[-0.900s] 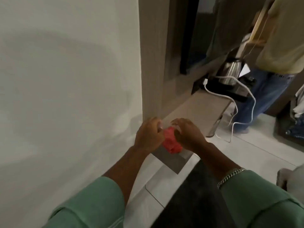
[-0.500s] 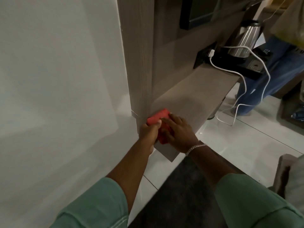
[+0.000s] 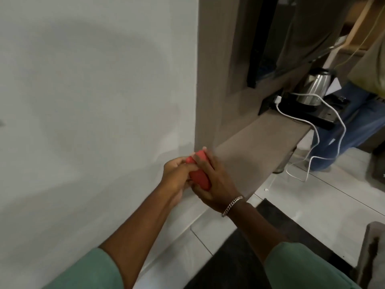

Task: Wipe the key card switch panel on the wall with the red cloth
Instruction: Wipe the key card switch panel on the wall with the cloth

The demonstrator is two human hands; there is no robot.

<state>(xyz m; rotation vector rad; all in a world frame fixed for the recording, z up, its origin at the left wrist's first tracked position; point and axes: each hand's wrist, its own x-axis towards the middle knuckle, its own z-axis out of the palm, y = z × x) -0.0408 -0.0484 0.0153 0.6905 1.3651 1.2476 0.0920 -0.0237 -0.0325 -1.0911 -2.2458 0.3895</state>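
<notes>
Both hands are wrapped around the red cloth point(image 3: 199, 173), which sits bunched between them just above the near corner of the wooden surface point(image 3: 260, 142), beside the white wall point(image 3: 93, 101). The left hand point(image 3: 177, 176) has its fingers curled shut onto the cloth from the wall side, and the right hand point(image 3: 212, 180) closes over it from the other side. No key card switch panel in view anywhere, so it must be somewhere off-frame. My worry: the cloth is balled up tight, so wiping like that would only touch with a small lump and could miss the panel's edges. Passing it to one hand could also let it slip to the floor point(image 3: 312, 205).
</notes>
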